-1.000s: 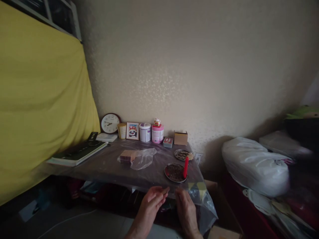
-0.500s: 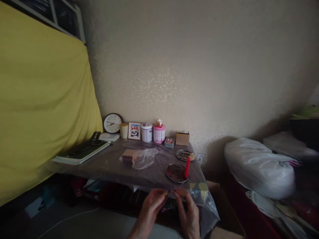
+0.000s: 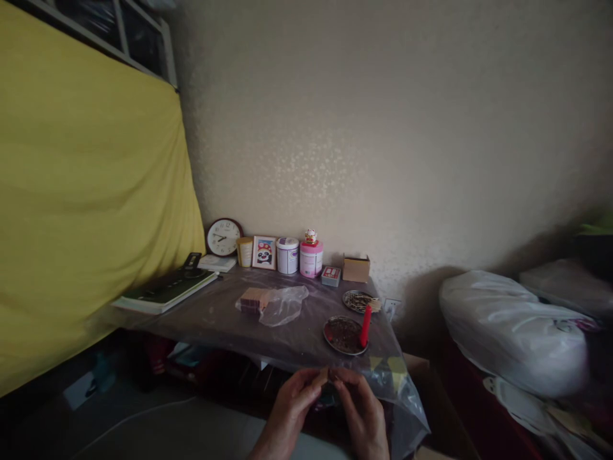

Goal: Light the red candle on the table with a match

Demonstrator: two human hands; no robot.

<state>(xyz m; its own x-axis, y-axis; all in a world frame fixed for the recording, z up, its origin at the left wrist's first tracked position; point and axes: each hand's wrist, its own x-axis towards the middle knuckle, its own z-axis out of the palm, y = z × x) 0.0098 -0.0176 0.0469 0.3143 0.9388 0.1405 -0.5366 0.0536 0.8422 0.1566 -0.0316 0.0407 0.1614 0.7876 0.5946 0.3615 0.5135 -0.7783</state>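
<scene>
My left hand (image 3: 290,409) and my right hand (image 3: 364,412) meet at the bottom of the view, just in front of the table's near edge. Their fingertips pinch a small brown object (image 3: 330,372) between them; it is too small and dim to identify. Just beyond the hands, a red candle (image 3: 365,324) stands upright on a round metal dish (image 3: 341,335) near the table's front right corner.
The low table (image 3: 215,316) is covered by a clear plastic sheet. On it lie a plastic bag with a brown stack (image 3: 256,298), a second dish (image 3: 358,300), a book (image 3: 163,292), a clock (image 3: 223,236), tins and a cardboard box (image 3: 356,268). A white bag (image 3: 507,335) is at right, yellow cloth (image 3: 86,223) at left.
My hands came together and both now pinch the small brown object, which only the left held before. The view has shifted slightly left and down.
</scene>
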